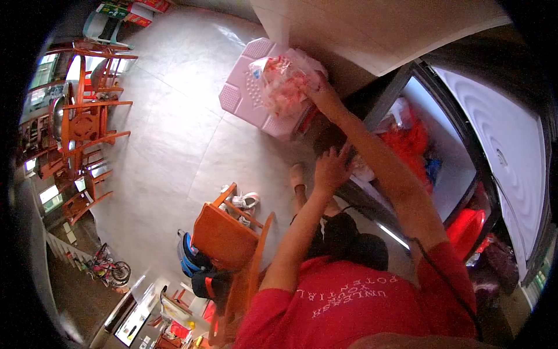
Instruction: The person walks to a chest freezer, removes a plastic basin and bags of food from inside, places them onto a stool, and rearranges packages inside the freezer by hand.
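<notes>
The right hand (pixel 317 95), fingers curled, grips a crumpled clear bag (pixel 283 84) with pinkish-white contents

Red short-sleeved T-shirt (pixel 349 311), white lettering (pixel 343 294), black bottoms (pixel 369 250); thin black cable (pixel 444 276)

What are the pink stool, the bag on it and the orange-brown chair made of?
The pink stool looks like satin molded plastic, with raised dots. The bag seems to be thin, glossy, see-through plastic film: it crinkles and shows its contents. The chair looks like varnished wood, from its sheen, though veneer is possible.
</notes>
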The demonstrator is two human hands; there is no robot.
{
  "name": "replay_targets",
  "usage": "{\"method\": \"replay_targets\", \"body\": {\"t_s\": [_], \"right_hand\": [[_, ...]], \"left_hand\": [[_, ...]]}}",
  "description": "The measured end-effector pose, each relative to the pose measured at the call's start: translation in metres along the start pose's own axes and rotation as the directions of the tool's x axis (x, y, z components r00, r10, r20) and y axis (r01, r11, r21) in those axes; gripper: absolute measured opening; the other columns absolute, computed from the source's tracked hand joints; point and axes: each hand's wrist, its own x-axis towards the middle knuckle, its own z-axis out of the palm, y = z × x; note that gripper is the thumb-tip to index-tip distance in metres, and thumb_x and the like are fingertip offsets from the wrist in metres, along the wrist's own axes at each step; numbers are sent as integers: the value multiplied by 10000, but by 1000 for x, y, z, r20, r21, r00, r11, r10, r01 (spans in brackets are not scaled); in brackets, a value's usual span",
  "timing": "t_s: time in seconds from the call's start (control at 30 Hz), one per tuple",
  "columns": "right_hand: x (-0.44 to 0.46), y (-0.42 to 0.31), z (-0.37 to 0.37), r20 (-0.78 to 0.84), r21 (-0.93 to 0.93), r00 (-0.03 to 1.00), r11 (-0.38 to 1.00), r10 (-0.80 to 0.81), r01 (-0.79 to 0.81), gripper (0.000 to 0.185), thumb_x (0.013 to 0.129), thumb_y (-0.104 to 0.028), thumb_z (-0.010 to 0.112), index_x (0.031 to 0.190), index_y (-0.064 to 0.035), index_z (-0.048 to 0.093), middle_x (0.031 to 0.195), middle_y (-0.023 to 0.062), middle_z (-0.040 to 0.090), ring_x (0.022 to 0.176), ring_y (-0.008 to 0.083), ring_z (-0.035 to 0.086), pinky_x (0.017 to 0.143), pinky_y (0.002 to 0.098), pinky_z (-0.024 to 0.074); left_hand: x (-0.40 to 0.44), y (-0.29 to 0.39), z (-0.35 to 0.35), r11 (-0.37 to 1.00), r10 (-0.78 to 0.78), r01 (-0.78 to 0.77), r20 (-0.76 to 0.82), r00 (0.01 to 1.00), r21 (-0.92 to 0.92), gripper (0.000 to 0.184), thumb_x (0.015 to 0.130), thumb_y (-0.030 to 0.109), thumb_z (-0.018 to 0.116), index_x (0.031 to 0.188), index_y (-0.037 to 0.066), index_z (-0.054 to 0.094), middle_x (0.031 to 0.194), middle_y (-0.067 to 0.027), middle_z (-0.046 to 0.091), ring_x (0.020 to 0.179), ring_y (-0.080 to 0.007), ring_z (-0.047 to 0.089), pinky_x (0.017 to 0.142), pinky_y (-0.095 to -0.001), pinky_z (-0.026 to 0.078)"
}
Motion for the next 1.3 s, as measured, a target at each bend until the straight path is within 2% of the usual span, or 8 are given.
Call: {"method": "replay_targets", "body": {"t_s": [0.33,0.47,0.77,0.87,0.97,1.07,1.17,1.3], "right_hand": [[38,70,51,191,78,981,995,44,-60,409,846,-267,594,1182,-68,474,1065,58,562,887,146,562,683,292,502],[30,65,50,151,242,969,943,194,-226,408,823,-298,620,1161,-94,514,1072,36,573,913,143,560,668,283,499],[12,29,11,291,490,939,814,184,-312,616,800,-418,625,1285,-114,396,1163,26,533,996,160,531,706,288,476],[11,48,15,139,435,946,840,293,-324,648,803,-405,625,1304,-80,372,1185,56,521,1010,165,524,741,304,468],[10,60,16,-115,78,939,946,323,-316,634,816,-378,616,1294,-35,378,1173,112,527,1005,188,530,778,310,454],[-11,48,-10,-243,-107,968,990,58,-87,514,853,-336,572,1227,-10,437,1119,150,547,981,223,540,810,326,439],[-65,10,-59,-433,-107,901,992,16,-69,365,878,-266,529,1140,-13,492,1049,163,564,941,269,550,825,355,427],[-136,86,-140,-631,-370,773,900,-62,-229,267,904,-203,459,1094,-28,523,1083,181,559,1003,310,545,808,408,434]], "left_hand": [[1,-6,14,999,26,-25,-20,999,33,549,798,441,530,1259,159,435,878,-160,525,780,-327,547,660,-429,464],[1,-3,10,1000,13,-13,-2,1000,-26,522,787,427,550,1215,143,459,889,-163,523,783,-329,544,658,-427,463],[5,9,-10,996,-60,66,113,992,-53,509,814,441,525,1207,122,468,909,-181,540,820,-383,574,674,-475,485],[6,9,-13,996,-61,70,137,989,-63,516,813,447,526,1226,145,457,948,-188,541,827,-385,573,684,-482,487],[6,11,-13,994,-80,90,147,986,-64,533,816,441,525,1261,164,428,991,-195,541,835,-384,572,689,-484,487],[4,8,-3,996,-83,85,119,989,-12,576,822,439,523,1314,184,367,1008,-197,543,835,-383,573,670,-480,483],[8,5,3,996,-82,74,169,982,53,651,828,444,521,1380,225,255,977,-190,541,795,-362,587,617,-469,478],[3,2,13,994,-27,18,79,997,111,703,824,475,513,1407,252,192,923,-170,542,717,-325,597,551,-447,478]]}}
